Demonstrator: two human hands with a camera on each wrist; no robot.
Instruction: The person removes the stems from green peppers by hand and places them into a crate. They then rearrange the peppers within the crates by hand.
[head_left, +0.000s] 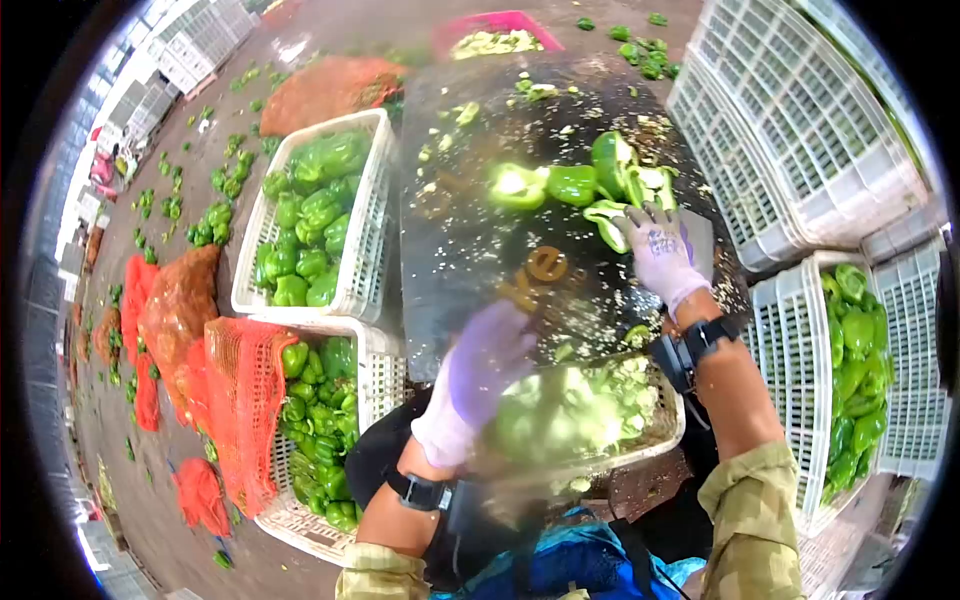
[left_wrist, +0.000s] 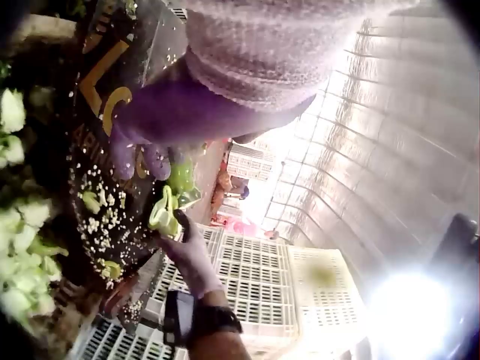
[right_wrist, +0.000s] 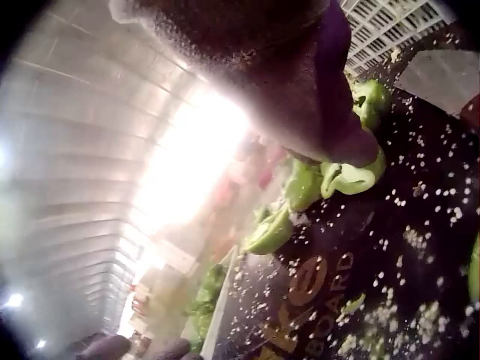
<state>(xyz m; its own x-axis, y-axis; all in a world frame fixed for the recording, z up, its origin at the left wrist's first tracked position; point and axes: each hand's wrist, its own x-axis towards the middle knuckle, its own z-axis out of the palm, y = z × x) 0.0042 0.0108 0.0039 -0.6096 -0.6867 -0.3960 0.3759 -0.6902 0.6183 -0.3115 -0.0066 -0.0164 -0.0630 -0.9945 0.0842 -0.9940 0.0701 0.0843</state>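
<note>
My right hand, in a pale purple-palmed glove, grips a cut green bell pepper half on the dark board. The pepper's pale inside shows in the right wrist view, where the hand hides part of it. Beyond it lie more bell pepper pieces, several in a loose row. A flat grey blade lies beside the right hand. My left hand, gloved too and blurred, hovers near the board's front left with loosely extended fingers and nothing in them.
A basket of pale pepper scraps sits below the board's front edge. White crates of green peppers stand to the left, another pepper crate to the right. Tall stacked crates rise behind it. Red mesh sacks lie at left.
</note>
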